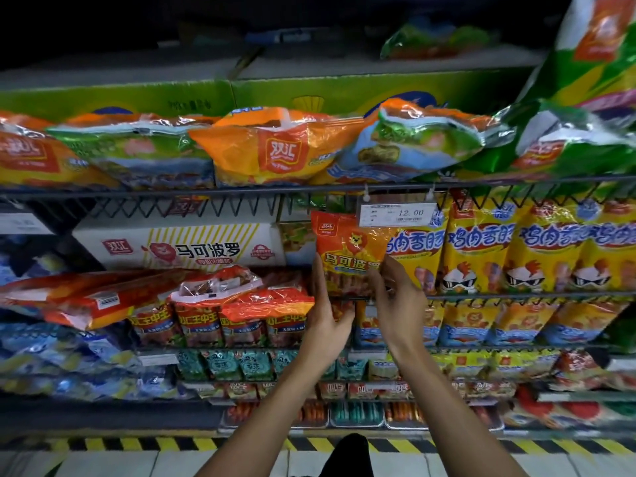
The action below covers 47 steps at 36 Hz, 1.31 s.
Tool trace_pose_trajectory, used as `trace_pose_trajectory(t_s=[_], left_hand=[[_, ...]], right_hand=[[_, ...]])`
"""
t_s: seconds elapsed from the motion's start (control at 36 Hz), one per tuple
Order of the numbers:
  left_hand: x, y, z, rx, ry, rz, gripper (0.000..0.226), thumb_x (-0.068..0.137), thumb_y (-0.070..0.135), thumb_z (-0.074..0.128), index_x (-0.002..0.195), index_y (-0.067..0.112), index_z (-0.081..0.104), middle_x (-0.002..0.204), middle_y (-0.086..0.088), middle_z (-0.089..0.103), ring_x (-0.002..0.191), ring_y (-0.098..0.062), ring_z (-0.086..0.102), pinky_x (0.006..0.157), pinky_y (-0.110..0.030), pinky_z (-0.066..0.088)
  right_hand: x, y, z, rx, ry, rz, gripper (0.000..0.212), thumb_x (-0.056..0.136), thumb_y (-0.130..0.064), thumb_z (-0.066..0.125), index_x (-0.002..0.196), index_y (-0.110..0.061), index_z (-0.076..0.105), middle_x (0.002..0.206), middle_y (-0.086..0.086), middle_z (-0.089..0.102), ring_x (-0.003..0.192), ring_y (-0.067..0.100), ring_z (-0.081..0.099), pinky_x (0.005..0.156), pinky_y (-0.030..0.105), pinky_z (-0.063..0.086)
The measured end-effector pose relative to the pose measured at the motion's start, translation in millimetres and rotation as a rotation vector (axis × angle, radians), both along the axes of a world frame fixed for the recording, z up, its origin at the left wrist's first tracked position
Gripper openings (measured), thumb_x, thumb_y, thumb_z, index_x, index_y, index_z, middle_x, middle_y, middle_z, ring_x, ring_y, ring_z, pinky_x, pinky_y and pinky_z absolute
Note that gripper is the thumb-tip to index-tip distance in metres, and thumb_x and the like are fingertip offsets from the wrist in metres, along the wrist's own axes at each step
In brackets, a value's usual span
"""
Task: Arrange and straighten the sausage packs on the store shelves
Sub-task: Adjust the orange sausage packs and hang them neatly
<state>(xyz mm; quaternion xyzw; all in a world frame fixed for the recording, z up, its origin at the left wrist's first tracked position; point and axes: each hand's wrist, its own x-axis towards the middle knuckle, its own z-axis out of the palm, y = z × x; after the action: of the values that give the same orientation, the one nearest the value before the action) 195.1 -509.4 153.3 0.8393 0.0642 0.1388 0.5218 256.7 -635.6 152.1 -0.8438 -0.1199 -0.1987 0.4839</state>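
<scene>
Both hands pinch the orange lion-printed sausage pack (349, 251), left hand (327, 318) curled on its left edge, right hand (395, 304) on its lower right; loosening either could drop it off the wire shelf rail (481, 297) just beside the fingers.

Orange pack (347, 256) bottom hidden behind hands; price tag (395, 214) small print unreadable.

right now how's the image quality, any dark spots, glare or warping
Head view: dim overall, the top nearly black; glare on the glossy packs of the upper shelf; wide-angle bending curves the shelf lines and smears the right edge; the orange lion pack held by left hand and right hand is fairly sharp, and the price tag reads 12.00.
</scene>
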Motion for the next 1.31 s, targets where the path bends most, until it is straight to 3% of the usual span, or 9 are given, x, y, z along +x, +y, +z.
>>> trace_pose_trajectory(t_s=[0.06, 0.14, 0.31, 0.44, 0.56, 0.92, 1.08, 1.22, 1.31], left_hand=[[3, -1, -1, -0.024, 0.005, 0.033, 0.098, 0.100, 0.014, 0.062, 0.159, 0.045, -0.010, 0.170, 0.014, 0.005, 0.149, 0.010, 0.016, 0.114, -0.008, 0.022], [3, -3, 1, -0.014, -0.061, 0.082, 0.093, 0.099, 0.008, 0.062, 0.162, 0.031, -0.002, 0.166, 0.006, 0.014, 0.139, 0.024, 0.015, 0.108, 0.001, 0.020], [5, -3, -6, 0.088, -0.113, 0.083, 0.096, 0.097, 0.003, 0.063, 0.163, 0.026, -0.003, 0.166, -0.001, 0.014, 0.138, 0.027, 0.008, 0.101, 0.009, 0.013], [3, 0, -13, 0.171, -0.128, 0.025, 0.101, 0.098, 0.008, 0.063, 0.160, 0.037, -0.010, 0.167, 0.007, -0.027, 0.155, -0.014, -0.021, 0.109, 0.003, -0.002], [1, 4, -18, 0.260, -0.234, -0.036, 0.095, 0.094, -0.003, 0.065, 0.163, 0.021, 0.004, 0.166, 0.002, -0.028, 0.156, -0.018, -0.016, 0.114, -0.004, 0.018], [14, 11, -22, 0.387, -0.175, -0.070, 0.095, 0.095, 0.009, 0.068, 0.163, 0.017, 0.003, 0.165, -0.004, -0.032, 0.155, -0.025, -0.020, 0.115, -0.003, 0.000], [7, 7, -26, 0.474, -0.202, -0.046, 0.092, 0.093, 0.008, 0.070, 0.162, 0.010, 0.009, 0.167, -0.012, -0.025, 0.156, -0.024, -0.016, 0.097, -0.036, 0.045], [11, 8, -29, 0.530, -0.135, -0.023, 0.090, 0.096, 0.018, 0.069, 0.162, 0.010, 0.009, 0.166, -0.017, -0.024, 0.155, -0.037, -0.014, 0.121, -0.017, 0.014], [9, 9, -27, 0.514, -0.110, -0.046, 0.091, 0.095, 0.014, 0.069, 0.163, 0.014, 0.007, 0.165, -0.011, -0.030, 0.155, -0.034, -0.017, 0.106, -0.038, 0.045]], right_hand=[[8, 1, 4, -0.025, -0.032, -0.006, 0.037, 0.103, -0.041, 0.053, 0.125, -0.013, 0.064, 0.081, -0.005, 0.072, 0.066, 0.009, 0.066, 0.060, 0.030, 0.052], [19, 1, 6, -0.115, -0.079, -0.056, 0.035, 0.104, -0.042, 0.052, 0.112, -0.010, 0.065, 0.056, -0.007, 0.056, 0.045, 0.004, 0.049, 0.058, 0.032, 0.037], [24, 0, 16, -0.298, -0.113, -0.055, 0.031, 0.105, -0.045, 0.049, 0.106, -0.018, 0.063, 0.053, -0.007, 0.053, 0.042, 0.012, 0.050, 0.040, 0.029, 0.034], [23, 9, 11, -0.217, -0.063, -0.023, 0.047, 0.103, -0.044, 0.054, 0.143, -0.019, 0.051, 0.098, 0.003, 0.074, 0.069, 0.018, 0.069, 0.053, 0.029, 0.045], [-6, 14, -7, -0.135, -0.084, 0.082, 0.066, 0.103, -0.030, 0.058, 0.160, -0.025, 0.025, 0.164, -0.006, 0.028, 0.143, 0.004, 0.037, 0.102, 0.016, 0.042], [-9, 15, -29, -0.351, -0.231, 0.113, 0.065, 0.102, -0.014, 0.056, 0.158, -0.006, 0.025, 0.169, 0.008, 0.014, 0.157, 0.024, 0.009, 0.123, 0.051, 0.024], [-8, 15, -33, -0.459, -0.211, 0.103, 0.067, 0.104, -0.018, 0.052, 0.159, -0.004, 0.017, 0.169, 0.012, 0.005, 0.157, 0.027, 0.005, 0.123, 0.051, 0.023], [-9, 16, -32, -0.490, -0.202, 0.109, 0.068, 0.104, -0.021, 0.051, 0.159, -0.001, 0.015, 0.169, 0.015, 0.003, 0.157, 0.029, 0.003, 0.124, 0.052, 0.021], [-9, 15, -32, -0.465, -0.185, 0.139, 0.071, 0.103, -0.021, 0.054, 0.159, -0.001, 0.015, 0.169, 0.014, 0.002, 0.157, 0.029, 0.002, 0.124, 0.052, 0.019]])
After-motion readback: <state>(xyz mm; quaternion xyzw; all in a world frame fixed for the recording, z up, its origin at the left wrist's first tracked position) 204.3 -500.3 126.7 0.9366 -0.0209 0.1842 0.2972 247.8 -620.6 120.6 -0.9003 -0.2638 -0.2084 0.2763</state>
